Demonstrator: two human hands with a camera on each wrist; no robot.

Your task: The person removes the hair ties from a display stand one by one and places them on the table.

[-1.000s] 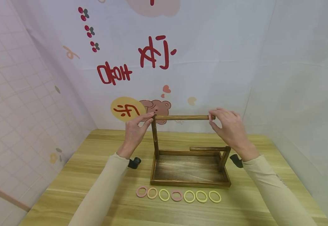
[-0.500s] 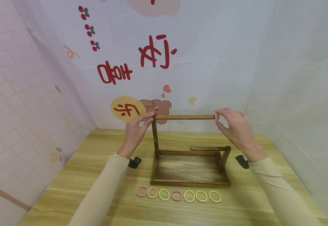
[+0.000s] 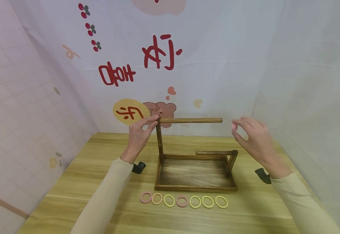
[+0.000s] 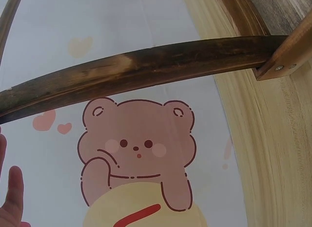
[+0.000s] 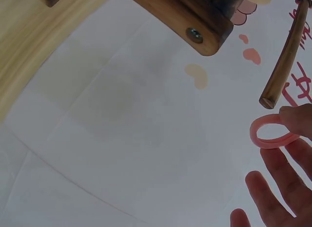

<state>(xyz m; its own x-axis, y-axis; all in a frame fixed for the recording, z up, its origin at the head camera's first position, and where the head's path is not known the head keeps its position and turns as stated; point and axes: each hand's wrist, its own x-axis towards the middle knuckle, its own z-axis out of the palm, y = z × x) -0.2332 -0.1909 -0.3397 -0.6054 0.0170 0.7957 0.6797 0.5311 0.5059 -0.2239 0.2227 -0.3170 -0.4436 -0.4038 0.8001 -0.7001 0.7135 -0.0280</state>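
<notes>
My right hand point(image 3: 255, 139) pinches a small pink ring point(image 5: 255, 134) between thumb and fingers. The ring is off the rod, a short way right of the free end of the upper wooden rod point(image 3: 193, 120). In the right wrist view the rod's round end sits just beyond the ring. At the other end of that rod, my left hand point(image 3: 139, 136) holds the top corner of the wooden stand's tall post point(image 3: 160, 143) between thumb and fingers. The left wrist view shows the post point(image 4: 146, 63) close up, with only some fingertips at the left edge.
The stand has a shallow wooden tray base point(image 3: 196, 188) and a shorter lower rod point(image 3: 214, 152) on the right. In front lies a row of several rings, such as a yellow ring point(image 3: 221, 197) and a pink ring point(image 3: 182, 205). A printed cloth hangs behind the table.
My right hand has drawn the pink ring rightward along the upper rod and off its free end. The left hand stays at the post's top.
</notes>
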